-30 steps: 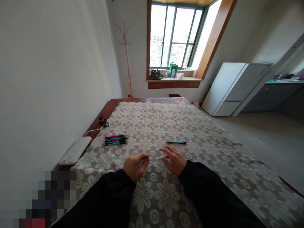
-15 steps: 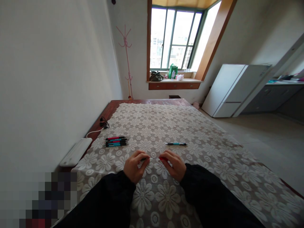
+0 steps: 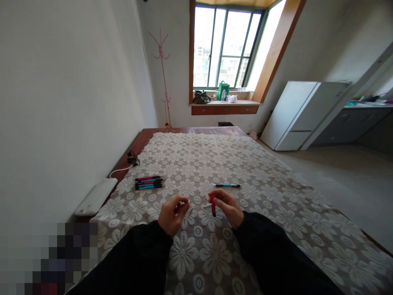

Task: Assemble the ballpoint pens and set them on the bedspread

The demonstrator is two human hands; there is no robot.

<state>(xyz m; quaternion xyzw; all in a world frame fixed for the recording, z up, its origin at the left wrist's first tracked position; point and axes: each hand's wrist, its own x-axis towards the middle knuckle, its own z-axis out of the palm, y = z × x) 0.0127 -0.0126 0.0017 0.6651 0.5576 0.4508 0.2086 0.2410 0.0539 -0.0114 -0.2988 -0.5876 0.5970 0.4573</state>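
My right hand [image 3: 227,205] pinches a red pen barrel with a black end [image 3: 213,208], which points down toward the cloth. A thin white piece shows just left of that barrel; whether the hand holds it is unclear. To the left, my left hand [image 3: 173,214] is closed in a pinch, with a small pale bit at the fingertips too small to name. The two hands are apart, low over the tablecloth. Beyond my right hand lies a single blue and black pen [image 3: 227,185]. A row of several red, blue and black pens [image 3: 149,183] lies beyond my left hand.
A flowered lace tablecloth [image 3: 199,164] covers most of the wooden table [image 3: 135,143]. Along the left edge are a white power strip [image 3: 96,197] and a black cable [image 3: 133,158]. Farther off stand a pink coat rack [image 3: 163,78] and a white fridge [image 3: 302,108].
My hands have moved slightly apart. The red and black barrel in my right hand has tilted from mostly hidden to pointing down. The pens on the cloth lie as before.
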